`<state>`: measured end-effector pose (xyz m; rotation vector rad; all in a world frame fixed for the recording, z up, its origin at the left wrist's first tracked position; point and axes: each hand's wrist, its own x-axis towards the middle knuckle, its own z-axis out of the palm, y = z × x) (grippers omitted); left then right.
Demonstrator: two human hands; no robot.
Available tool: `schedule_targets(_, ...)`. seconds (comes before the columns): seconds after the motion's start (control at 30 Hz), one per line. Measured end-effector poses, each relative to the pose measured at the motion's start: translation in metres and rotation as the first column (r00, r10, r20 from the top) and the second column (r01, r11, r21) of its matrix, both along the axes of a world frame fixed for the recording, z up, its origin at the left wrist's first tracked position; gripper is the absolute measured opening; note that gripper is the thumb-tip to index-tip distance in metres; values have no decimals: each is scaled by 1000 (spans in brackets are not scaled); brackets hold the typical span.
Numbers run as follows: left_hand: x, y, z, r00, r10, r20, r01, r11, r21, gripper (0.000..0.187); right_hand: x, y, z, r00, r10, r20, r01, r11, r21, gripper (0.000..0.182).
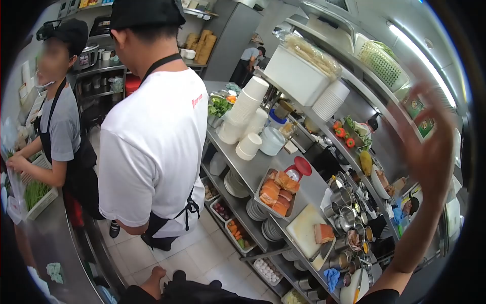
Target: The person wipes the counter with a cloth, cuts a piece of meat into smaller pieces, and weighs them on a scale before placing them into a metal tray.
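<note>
My right hand is raised high at the right, in front of the upper shelf. It is blurred by motion, its fingers look spread, and I see nothing in it. My left hand hangs low at the bottom, above the tiled floor, with its fingers curled in and no object showing. Below my right hand, the steel counter holds a white cutting board. A slab of browned meat and a knife lie at the board's right side. Behind it is a metal tray of similar meat blocks.
A person in a white shirt stands close ahead, back turned. At left, another person handles greens by a steel counter. Stacked white tubs, metal pots and a blue cloth crowd the right counter. Egg trays sit below.
</note>
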<state>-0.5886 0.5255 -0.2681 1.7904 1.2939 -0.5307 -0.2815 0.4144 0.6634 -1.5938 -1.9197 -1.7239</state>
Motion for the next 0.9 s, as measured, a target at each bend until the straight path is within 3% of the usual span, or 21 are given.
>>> schedule_targets(0.03, 3, -1, -2, 997, 69, 34, -69, 998, 8, 45, 0, -2, 7, 975, -201, -97, 223, 865, 449, 63)
schedule_targets(0.07, 5, 1, -4, 988, 135, 68, -137, 990, 18, 46, 3, -5, 4, 973, -204, -106, 230, 870, 437, 63)
schedule_targets(0.2, 16, 6, -3, 978, 203, 57, -200, 979, -42, 43, 24, -36, -8, 975, 131, 181, -156, 979, 133, 36)
schedule_targets(0.27, 17, 6, -11, 966, 245, 79, -239, 968, -75, 42, -14, -16, -73, 963, 91, -254, -58, 989, 135, 35)
schedule_targets(0.37, 11, -5, -23, 941, 305, 146, -301, 952, -49, 40, 19, -45, -157, 822, -115, -558, -21, 973, -231, 36)
schedule_targets(0.4, 4, -9, -17, 942, 295, 158, -292, 955, -45, 41, 33, -59, -200, 644, -224, -731, 18, 960, -278, 36)
schedule_targets(0.43, 0, -13, -13, 943, 288, 168, -285, 958, -38, 41, 43, -70, -238, 354, -398, -846, 65, 913, -403, 37)
schedule_targets(0.47, -4, -17, -14, 924, 359, 129, -353, 933, -70, 40, 58, -85, -281, 225, -511, -830, 90, 859, -504, 37)
schedule_targets(0.5, -12, -19, -15, 926, 359, 116, -353, 933, -70, 40, 70, -103, -318, 106, -685, -721, 129, 728, -673, 37)
schedule_targets(0.57, -28, -21, -15, 983, 184, 8, -184, 982, -38, 38, 83, -138, -385, -27, -764, -645, 115, 638, -761, 41)
schedule_targets(0.63, -42, -22, -13, 990, 125, -62, -128, 991, -48, 36, 93, -162, -427, -197, -804, -561, 115, 550, -827, 45)
schedule_targets(0.7, -51, -29, -15, 989, 53, -141, -61, 996, -57, 34, 101, -179, -440, -262, -817, -513, 109, 503, -857, 45)
schedule_targets(0.77, -56, -30, -15, 996, 46, -79, -44, 998, 35, 27, 131, -205, -464, -189, -857, -479, 187, 447, -875, 44)
schedule_targets(0.8, -58, -25, -11, 953, -292, -77, 297, 952, 72, 41, 154, -226, -487, -180, -836, -519, 207, 484, -851, 42)
schedule_targets(0.83, -44, -22, -10, 997, -81, 6, 81, 995, 50, 39, 175, -247, -514, -109, -812, -574, 306, 522, -796, 41)
schedule_targets(0.87, -33, -24, 1, 988, 131, 79, -132, 991, 11, 36, 191, -260, -521, -115, -824, -555, 353, 488, -798, 41)
schedule_targets(0.9, -23, -25, -5, 949, 311, 62, -302, 945, -123, 33, 197, -263, -511, -244, -756, -607, 359, 511, -781, 42)
